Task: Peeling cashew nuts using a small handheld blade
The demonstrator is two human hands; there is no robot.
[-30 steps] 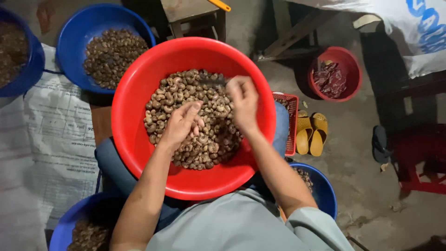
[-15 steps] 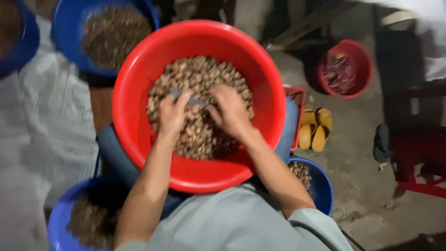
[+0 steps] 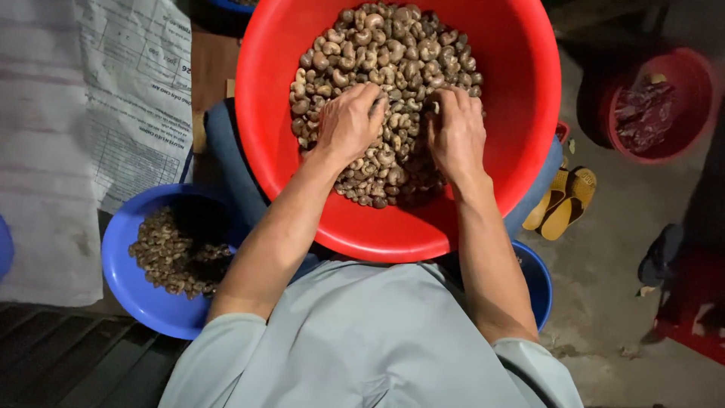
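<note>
Both hands have slid nearer — left hand [image 3: 349, 121], right hand [image 3: 455, 132] — grips curled into cashews [image 3: 393, 53].

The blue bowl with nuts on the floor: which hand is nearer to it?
The left hand. It lies on the nuts in the red basin, on the side of the blue bowl below it. The right hand lies on the nuts farther right, away from that bowl.

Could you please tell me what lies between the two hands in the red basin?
In the head view, only brown cashew nuts lie between left hand and right hand.
</note>
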